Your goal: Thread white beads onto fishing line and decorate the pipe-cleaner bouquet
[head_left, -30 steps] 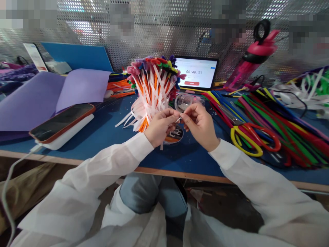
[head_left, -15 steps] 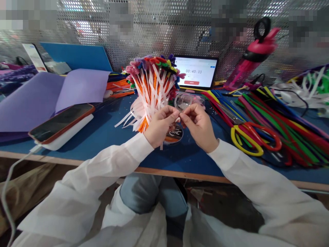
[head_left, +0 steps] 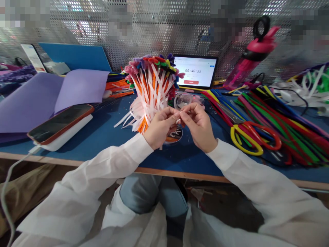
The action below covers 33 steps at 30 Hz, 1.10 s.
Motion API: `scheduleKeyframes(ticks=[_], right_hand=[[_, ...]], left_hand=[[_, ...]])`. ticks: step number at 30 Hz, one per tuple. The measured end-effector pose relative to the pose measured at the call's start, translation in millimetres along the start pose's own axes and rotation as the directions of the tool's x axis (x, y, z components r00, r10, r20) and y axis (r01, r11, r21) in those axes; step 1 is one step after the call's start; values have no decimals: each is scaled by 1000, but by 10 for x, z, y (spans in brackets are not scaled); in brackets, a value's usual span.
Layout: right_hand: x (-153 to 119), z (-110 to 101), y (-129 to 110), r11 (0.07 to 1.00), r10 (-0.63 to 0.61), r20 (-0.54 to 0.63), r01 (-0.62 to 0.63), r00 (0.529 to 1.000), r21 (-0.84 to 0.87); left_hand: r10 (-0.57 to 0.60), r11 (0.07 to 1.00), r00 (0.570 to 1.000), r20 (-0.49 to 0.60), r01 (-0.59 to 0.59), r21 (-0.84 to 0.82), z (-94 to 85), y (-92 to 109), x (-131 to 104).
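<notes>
My left hand [head_left: 162, 126] and my right hand [head_left: 197, 126] meet fingertip to fingertip above the blue table. Between the left fingers sit small white beads [head_left: 178, 121]. The right thumb and index finger are pinched together beside them; whatever they grip is too small to make out. Under the hands lies a round disc with a black and orange label [head_left: 175, 134], partly covered. Just behind my left hand stands a bundle of orange stems wrapped in pale ribbons [head_left: 151, 92], topped with colourful fuzzy flowers. A clear round container [head_left: 183, 99] is behind the fingers.
Yellow and red scissors [head_left: 246, 139] lie right, beside colourful pipe cleaners [head_left: 288, 127]. A pink bottle [head_left: 248, 56] and a tablet with a timer [head_left: 195, 71] stand at the back. Left are a phone [head_left: 61, 123] on a white block and purple sheets [head_left: 28, 99].
Both hands stay nearly in place, with only slight finger movement around the beads. The tablet's timer has gone from 00:40:33 to 00:40:35.
</notes>
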State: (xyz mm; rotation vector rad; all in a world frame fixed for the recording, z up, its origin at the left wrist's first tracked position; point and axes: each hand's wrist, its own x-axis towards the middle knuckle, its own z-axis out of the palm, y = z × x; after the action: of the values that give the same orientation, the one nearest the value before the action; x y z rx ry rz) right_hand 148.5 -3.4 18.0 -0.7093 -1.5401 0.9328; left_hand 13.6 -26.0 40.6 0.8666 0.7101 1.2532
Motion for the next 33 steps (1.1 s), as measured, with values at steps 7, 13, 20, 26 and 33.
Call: scheduleKeyframes(ticks=[7, 13, 20, 26, 33], right_hand=[[9, -21, -3, 998, 35, 29, -34, 999, -48], [10, -22, -43, 995, 97, 38, -95, 995, -38], [26, 13, -95, 976, 193, 3, -193, 981, 105], [37, -11, -80, 980, 172, -34, -167, 985, 110], [46, -35, -111, 988, 146, 15, -147, 989, 54]], left_hand=[[-20, 1000, 1000, 6, 20, 5, -4, 11, -12], [-43, 999, 999, -13, 44, 32, 0, 13, -23], [-42, 997, 999, 1, 42, 63, -5, 1, -10], [-26, 997, 999, 26, 24, 73, -12, 1, -6], [-10, 999, 998, 62, 7, 42, -19, -15, 6]])
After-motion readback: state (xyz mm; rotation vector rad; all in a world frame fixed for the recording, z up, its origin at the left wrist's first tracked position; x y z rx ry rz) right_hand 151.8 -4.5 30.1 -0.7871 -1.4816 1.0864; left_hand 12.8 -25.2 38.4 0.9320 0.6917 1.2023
